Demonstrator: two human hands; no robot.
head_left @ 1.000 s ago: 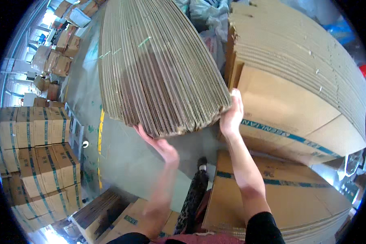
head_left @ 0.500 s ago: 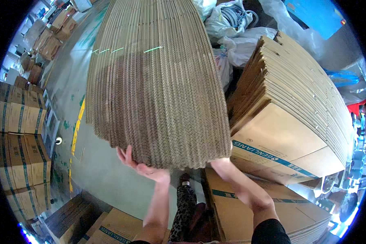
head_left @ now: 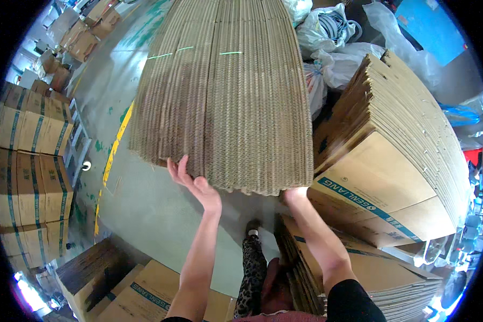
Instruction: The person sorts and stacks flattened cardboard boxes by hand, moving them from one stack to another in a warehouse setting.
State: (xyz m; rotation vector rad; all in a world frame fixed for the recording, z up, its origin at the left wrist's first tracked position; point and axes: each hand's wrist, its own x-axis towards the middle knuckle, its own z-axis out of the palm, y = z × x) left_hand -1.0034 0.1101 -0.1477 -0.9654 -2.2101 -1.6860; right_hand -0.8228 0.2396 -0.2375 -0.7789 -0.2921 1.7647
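You held a thick bundle of flattened brown cardboard sheets (head_left: pixel 220 91) raised before you, its corrugated edges facing you. Your left hand (head_left: pixel 193 185) pressed open-palmed under its lower left edge; your right hand (head_left: pixel 293 194) gripped under the lower right corner, fingers hidden. The hands were well apart. Just right of the bundle leaned a stack of flat cartons (head_left: pixel 397 161) with a blue band. Another flat stack (head_left: pixel 359 268) lay below it. Sealed boxes (head_left: pixel 29 161) with teal stripes stood stacked at far left. White plastic sacks (head_left: pixel 333 48) sat beyond, on the grey floor (head_left: pixel 145 198) with a yellow line.
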